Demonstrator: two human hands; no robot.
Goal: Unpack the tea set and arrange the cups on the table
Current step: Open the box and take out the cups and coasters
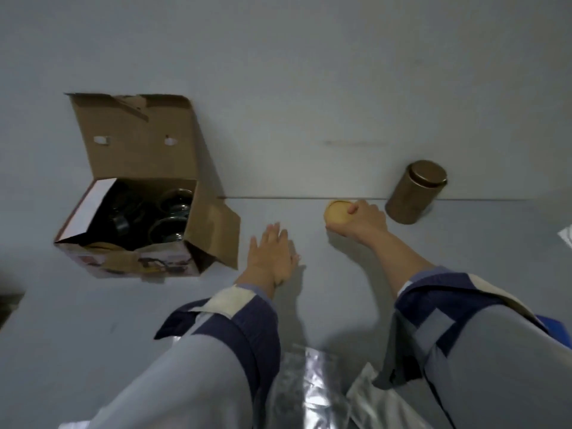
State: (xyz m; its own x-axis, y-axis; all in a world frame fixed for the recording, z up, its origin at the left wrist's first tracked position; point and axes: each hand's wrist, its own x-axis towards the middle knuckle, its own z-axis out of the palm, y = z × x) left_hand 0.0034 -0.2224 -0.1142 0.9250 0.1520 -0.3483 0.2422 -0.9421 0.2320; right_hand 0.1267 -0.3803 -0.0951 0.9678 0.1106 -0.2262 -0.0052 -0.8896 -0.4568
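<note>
The box [136,212] sits open on the table [309,88], top flap folded back so the contents are reachable from above. Inside it: dark glass cups [173,209] and other dark pieces, too dim to count. None of the cups is on the table yet, so unpacking looks barely begun.

Right of the box, well apart, the right hand [362,219] grasps a round tan disc [337,212], thumb on its top face, fingers wrapped under or around its edge. It could be a coaster or a lid; cannot tell which. It is low against the table, probably being set down clear of the box to leave room for the cups.

Further right of the box, just beyond the disc, a brown tin [414,193] stands with its lid on, not touching the hand.

The left hand [272,252] is near the box's right flap, fingers straight and spread, holding nothing, palm down just over or on the table. It looks placed for a reach back into the box.

Crinkled silver bags [309,394] lie nearest the person, away from the box.
</note>
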